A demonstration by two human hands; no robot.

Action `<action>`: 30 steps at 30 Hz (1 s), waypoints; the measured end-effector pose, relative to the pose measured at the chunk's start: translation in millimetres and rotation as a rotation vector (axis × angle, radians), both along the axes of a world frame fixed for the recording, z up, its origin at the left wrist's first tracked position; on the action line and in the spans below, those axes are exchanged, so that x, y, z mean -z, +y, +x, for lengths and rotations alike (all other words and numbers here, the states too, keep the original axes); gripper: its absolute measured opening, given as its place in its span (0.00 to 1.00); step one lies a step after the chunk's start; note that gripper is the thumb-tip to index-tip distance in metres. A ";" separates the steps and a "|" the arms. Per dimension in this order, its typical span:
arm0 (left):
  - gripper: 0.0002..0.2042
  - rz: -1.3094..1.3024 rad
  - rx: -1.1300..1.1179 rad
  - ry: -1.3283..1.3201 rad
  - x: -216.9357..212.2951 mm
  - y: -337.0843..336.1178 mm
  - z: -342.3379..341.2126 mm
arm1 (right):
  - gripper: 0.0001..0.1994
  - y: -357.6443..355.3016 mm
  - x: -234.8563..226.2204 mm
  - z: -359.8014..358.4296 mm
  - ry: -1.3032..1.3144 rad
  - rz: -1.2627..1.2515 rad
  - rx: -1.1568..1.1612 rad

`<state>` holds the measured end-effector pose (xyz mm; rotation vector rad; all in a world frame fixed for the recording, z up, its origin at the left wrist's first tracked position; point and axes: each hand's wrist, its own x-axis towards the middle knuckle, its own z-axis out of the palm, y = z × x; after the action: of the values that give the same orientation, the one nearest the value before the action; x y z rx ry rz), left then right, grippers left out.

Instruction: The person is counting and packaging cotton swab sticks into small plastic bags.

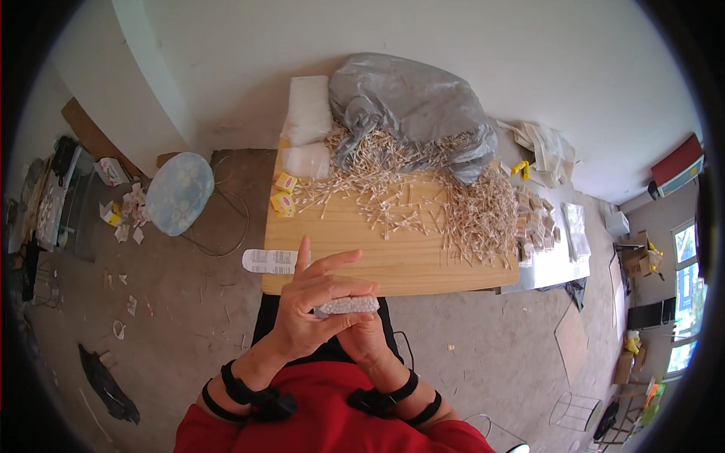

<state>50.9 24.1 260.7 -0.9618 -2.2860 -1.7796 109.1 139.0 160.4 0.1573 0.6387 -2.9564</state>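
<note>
The swab bundle (pixel 349 305) is pinched by the left hand (pixel 308 302) between the thumb below and bent fingers above, with one finger raised and another stretched out clear of it. Its lower side is met by the fingertips of the right hand (pixel 364 340); how far that hand is closed cannot be told, as its fingers are partly hidden. The bundle is held in the air by the worktop's near edge, above the lap. It is packed tight and level, and a narrow, rounded block of white cotton tips is shown.

Beside the left hand, a printed white card (pixel 264 261) is laid partly past the left edge of the worktop (pixel 340 257). Farther back, two yellow boxes (pixel 284 193) are set near that edge. Loose swabs (pixel 479 215) are heaped across the back and right, partly covered by a grey plastic bag (pixel 415 87).
</note>
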 end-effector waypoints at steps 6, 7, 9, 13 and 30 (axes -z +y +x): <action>0.11 -0.030 0.032 -0.016 1.3 -4.9 0.7 | 0.10 0.0 -0.4 -0.4 -0.099 -0.032 -0.003; 0.11 -0.045 0.063 -0.020 1.0 -6.1 0.8 | 0.10 0.0 -4.0 -1.3 -0.094 -0.034 0.005; 0.12 -0.053 0.078 -0.015 2.5 -7.8 -0.5 | 0.09 -0.5 -5.6 -1.9 -0.088 -0.037 0.012; 0.13 -0.044 0.103 -0.030 0.5 -8.8 -1.9 | 0.11 -0.9 -0.9 -0.8 -0.143 -0.016 0.028; 0.22 -0.047 0.151 -0.123 7.8 -19.5 -2.2 | 0.17 3.9 3.8 -1.6 -0.013 0.099 0.022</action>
<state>48.7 4.6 252.8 -1.0884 -2.3966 -1.9017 107.5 142.9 156.5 0.1931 0.7864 -2.9433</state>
